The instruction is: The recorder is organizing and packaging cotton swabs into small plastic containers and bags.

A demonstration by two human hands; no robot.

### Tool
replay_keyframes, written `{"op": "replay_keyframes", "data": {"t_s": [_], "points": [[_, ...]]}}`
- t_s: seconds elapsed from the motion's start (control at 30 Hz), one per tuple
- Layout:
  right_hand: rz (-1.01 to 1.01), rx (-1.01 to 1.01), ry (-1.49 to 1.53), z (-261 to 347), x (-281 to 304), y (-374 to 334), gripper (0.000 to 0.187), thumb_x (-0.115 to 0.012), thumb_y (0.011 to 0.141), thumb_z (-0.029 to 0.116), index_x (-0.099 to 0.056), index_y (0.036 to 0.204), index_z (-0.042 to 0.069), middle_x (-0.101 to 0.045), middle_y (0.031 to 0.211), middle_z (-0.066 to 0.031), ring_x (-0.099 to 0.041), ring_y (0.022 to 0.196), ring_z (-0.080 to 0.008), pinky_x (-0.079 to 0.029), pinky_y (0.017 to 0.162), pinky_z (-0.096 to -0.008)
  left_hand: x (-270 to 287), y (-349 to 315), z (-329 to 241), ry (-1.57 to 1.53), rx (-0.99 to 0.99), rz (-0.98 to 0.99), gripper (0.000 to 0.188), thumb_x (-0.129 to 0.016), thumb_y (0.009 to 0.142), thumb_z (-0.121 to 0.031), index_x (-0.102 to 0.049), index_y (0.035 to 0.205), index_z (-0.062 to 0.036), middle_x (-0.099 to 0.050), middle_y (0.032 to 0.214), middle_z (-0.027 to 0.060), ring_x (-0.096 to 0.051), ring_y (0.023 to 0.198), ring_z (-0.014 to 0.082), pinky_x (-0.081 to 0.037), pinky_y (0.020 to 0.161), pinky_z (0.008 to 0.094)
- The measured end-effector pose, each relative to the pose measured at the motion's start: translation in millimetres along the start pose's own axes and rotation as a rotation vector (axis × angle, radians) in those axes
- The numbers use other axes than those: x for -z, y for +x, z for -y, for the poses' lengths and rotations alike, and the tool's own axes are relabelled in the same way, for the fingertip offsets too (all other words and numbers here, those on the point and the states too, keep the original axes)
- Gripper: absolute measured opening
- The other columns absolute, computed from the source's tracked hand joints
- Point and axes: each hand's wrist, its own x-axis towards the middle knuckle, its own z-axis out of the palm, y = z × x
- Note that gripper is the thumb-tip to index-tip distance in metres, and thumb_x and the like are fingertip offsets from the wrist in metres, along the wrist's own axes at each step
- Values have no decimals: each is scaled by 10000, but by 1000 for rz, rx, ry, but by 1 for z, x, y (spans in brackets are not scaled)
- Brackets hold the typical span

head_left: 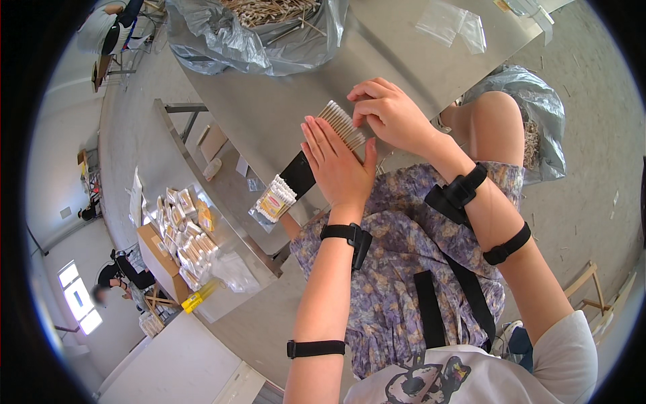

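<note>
A row of cotton swabs (342,124) lies side by side on the metal table (377,47), their white tips showing. My left hand (336,165) rests flat over the near side of the row, fingers stretched and thumb apart, hiding part of it. To its right, my right hand (391,114) has loosely bent, separated fingers close to the swab tips; I see nothing held in it. A black flat piece (298,174) juts out beside my left hand. At its outer end is a clear pack of swabs (274,199) with a yellow label.
A grey plastic bag (269,57) of loose swabs sits at the table's far left. Flat clear bags (454,25) lie far right. Another swab-filled bag (531,121) stands by my knee. On a left-hand table are packed swabs (192,242), a cardboard box (158,259) and a yellow-ended roll (195,299).
</note>
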Motion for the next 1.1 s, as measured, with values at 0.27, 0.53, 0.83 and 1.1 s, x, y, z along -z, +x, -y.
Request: {"op": "replay_keyframes", "data": {"t_s": [0.27, 0.53, 0.83, 1.1], "points": [[6, 7, -10, 1, 0, 1, 115, -592, 759, -1, -691, 748, 58, -656, 1063, -66, -580, 1094, -259, -481, 968, -374, -1, 0, 1, 14, -6, -2, 936, -478, 954, -587, -232, 1496, 136, -260, 1559, 321, -223, 1486, 428, -251, 1185, 521], [-14, -3, -18, 0, -3, 2, 115, -594, 760, 1, -688, 781, 64, -653, 1082, -63, -577, 1098, -258, -483, 970, -373, -1, 0, 1, 11, -4, 0, 931, -485, 953, -580, -234, 1496, 133, -259, 1560, 321, -220, 1486, 429, -251, 1184, 524], [-21, 7, -30, 2, -3, 3, 109, -596, 758, -3, -678, 774, 67, -656, 1061, -59, -580, 1094, -258, -486, 964, -372, 0, 0, 0, -6, -1, 2, 924, -497, 958, -559, -216, 1501, 135, -243, 1568, 320, -220, 1487, 422, -216, 1201, 508], [-20, -1, -47, 2, -6, 6, 184, -557, 765, -66, -666, 834, 65, -624, 1161, -60, -564, 1117, -267, -482, 953, -390, -1, 0, -1, -7, 6, 5, 931, -491, 957, -567, -215, 1502, 134, -244, 1568, 320, -220, 1487, 423, -216, 1200, 509]]}}
